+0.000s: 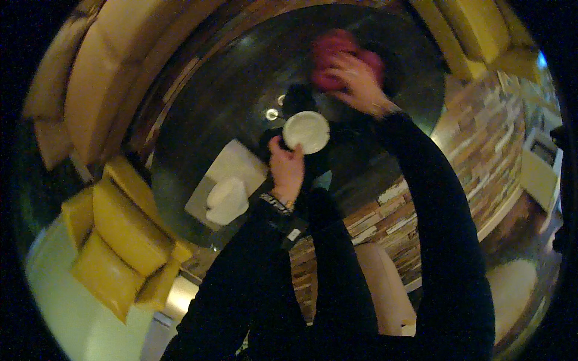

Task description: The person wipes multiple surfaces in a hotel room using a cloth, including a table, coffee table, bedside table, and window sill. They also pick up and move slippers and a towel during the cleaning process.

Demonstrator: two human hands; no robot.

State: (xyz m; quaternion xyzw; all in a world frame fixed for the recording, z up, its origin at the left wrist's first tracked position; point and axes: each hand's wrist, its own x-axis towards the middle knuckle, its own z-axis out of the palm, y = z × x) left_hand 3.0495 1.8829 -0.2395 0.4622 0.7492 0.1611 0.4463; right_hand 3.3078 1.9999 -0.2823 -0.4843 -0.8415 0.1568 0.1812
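Note:
My left hand [286, 170] grips the near rim of a small round white plate [308, 129], thumb and fingers closed on its edge. The plate is over a dark round table [217, 90]. Farther off and to the right, my right hand [356, 83] rests on a crumpled red cloth [333, 51] on the tabletop, its fingers blurred and bent over the fabric. Left of my left hand lies a pale rectangular item [241, 159], with a crumpled white tissue or cloth [229, 198] at its near end.
Two small pale ring-shaped items [272, 114] are just beyond the plate. A tan sofa [111, 78] curves along the far left. Yellow armchairs stand at near left [123, 240] and far right [481, 36]. Brown patchwork flooring [481, 150] shows at right.

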